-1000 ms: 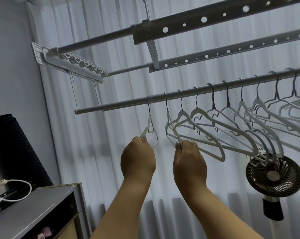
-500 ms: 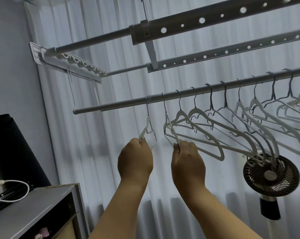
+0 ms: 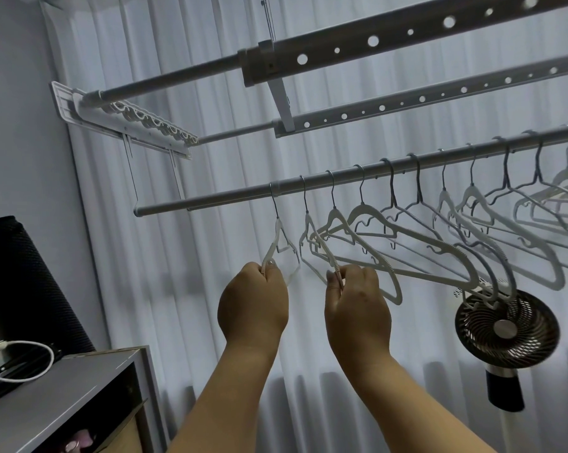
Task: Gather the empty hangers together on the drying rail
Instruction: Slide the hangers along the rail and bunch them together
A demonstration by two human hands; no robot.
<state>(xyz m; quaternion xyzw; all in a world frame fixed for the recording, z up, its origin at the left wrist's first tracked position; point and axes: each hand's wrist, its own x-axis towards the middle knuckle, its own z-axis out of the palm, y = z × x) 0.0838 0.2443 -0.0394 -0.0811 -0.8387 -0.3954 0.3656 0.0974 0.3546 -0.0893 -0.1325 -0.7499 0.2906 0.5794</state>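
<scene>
A grey drying rail runs from lower left up to the right, with several empty white and grey hangers on it. My left hand grips the lower arm of the leftmost hanger, which hangs a little apart from the others. My right hand pinches the ribbed arm of the second hanger, right beside a white hanger and the row of further hangers stretching right along the rail.
Two perforated rack bars cross overhead. A white end bracket sits at upper left. White curtains hang behind. A standing fan is at lower right, a grey cabinet with a white cable at lower left.
Both hands hold their hangers as before and stay at about the same spacing; the whole view has shifted slightly. No hanger has visibly slid along the rail.
</scene>
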